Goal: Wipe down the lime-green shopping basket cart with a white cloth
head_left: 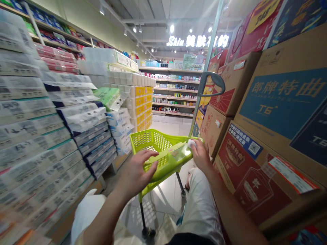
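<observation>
A lime-green shopping cart (163, 172) with a perforated basket stands right in front of me on dark legs. Its near side has a broad handle panel with a clear, shiny cover (181, 152). Against the right end of this panel, my right hand (201, 154) presses a crumpled white tissue or cloth (191, 143), fingers closed around it. My left hand (138, 172) is at the left end of the panel, thumb and forefinger apart, with nothing visible between them. Whether its other fingers touch the cart underneath is hidden.
Stacked tissue packs (25, 136) rise close on the left. Cardboard cartons (281, 92) are piled along the right, beside an upright pole with a grey handle (212, 83). Shelves of small goods (176, 88) stand beyond the tiled aisle (176, 124).
</observation>
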{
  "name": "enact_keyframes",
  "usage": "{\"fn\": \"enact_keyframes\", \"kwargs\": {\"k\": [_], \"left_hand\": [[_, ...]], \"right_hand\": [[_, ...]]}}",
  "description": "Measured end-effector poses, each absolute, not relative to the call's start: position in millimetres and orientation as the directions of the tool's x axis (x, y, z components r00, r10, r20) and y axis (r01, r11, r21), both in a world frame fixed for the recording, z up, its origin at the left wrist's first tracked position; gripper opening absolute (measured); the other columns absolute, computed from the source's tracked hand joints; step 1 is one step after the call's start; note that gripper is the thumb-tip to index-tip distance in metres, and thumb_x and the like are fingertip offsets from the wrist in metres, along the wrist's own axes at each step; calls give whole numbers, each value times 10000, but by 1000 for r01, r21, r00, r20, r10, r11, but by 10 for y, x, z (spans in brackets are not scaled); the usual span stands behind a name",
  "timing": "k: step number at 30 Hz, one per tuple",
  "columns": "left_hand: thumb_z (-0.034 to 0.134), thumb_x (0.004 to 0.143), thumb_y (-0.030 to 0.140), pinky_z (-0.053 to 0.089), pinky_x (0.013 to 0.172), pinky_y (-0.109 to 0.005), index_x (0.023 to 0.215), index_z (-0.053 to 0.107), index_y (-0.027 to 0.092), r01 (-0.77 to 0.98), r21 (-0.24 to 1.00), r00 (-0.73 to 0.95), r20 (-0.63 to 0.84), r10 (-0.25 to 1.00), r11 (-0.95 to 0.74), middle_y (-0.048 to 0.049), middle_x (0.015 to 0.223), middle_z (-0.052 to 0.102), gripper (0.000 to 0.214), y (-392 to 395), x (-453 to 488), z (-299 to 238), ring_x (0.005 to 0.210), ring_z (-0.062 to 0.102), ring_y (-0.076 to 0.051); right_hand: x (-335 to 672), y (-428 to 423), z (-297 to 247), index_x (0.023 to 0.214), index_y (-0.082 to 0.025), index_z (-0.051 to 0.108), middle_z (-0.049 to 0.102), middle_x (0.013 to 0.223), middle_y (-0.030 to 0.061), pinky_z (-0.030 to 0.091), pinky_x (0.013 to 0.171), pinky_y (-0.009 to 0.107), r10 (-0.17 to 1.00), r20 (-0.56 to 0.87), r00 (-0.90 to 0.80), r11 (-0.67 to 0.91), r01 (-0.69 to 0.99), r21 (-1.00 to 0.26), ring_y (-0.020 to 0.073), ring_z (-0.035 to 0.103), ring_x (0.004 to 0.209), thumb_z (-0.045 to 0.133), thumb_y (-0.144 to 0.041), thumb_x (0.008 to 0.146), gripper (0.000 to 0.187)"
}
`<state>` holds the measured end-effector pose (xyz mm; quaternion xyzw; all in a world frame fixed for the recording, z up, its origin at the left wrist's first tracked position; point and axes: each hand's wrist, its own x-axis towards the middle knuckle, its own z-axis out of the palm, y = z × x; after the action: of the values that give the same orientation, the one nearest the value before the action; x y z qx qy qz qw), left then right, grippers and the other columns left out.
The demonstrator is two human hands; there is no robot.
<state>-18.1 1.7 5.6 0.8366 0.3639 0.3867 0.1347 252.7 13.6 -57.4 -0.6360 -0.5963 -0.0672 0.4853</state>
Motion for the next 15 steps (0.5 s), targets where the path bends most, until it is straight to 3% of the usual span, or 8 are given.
{"fn": "enact_keyframes", "kwargs": {"k": [2,5,7,9,13,15], "left_hand": [[526,870,353,497,911,-413,1062,669,200,586,402,479,528,701,-704,-91,1073,685,284,-79,-9,86,999,632,-247],[589,836,360,494,898,-437,1118,629,195,678,273,518,481,707,-682,-108,1085,664,329,-119,204,48,1016,623,-282],[622,821,402,497,889,-423,1159,597,199,724,228,515,449,730,-651,-111,1121,640,395,-102,267,-13,1019,623,-285],[637,815,426,504,873,-401,1209,562,210,759,201,500,431,751,-620,-113,1195,606,455,-75,260,-81,1016,628,-277],[648,810,408,523,832,-378,1274,515,247,769,173,505,427,750,-615,-94,1284,569,509,-35,151,-155,1015,644,-264],[643,810,400,528,831,-378,1271,522,246,760,166,519,428,740,-629,-85,1279,577,502,-22,107,-150,1005,651,-262]], "right_hand": [[2357,28,-707,1175,-214,558,600,1329,105,188,1166,525,631,740,235,297,808,-509,259,412,1382,347,-296,982,297],[2081,-172,-884,1185,-223,501,540,1412,90,120,1189,501,584,810,58,434,821,-372,228,320,1448,383,-236,978,239],[2064,-208,-958,1152,-225,491,551,1402,89,97,1187,508,539,842,-10,479,826,-297,222,327,1447,393,-192,970,210],[2199,-147,-998,1134,-221,492,587,1359,96,122,1169,526,484,874,35,458,841,-288,229,370,1424,386,-178,968,202],[2466,13,-1001,1129,-202,520,619,1308,134,234,1100,540,429,852,300,282,852,-441,277,395,1400,389,-240,971,209],[2430,9,-974,1138,-206,527,621,1307,128,233,1102,525,452,843,291,283,850,-445,273,402,1395,391,-245,968,221]]}}
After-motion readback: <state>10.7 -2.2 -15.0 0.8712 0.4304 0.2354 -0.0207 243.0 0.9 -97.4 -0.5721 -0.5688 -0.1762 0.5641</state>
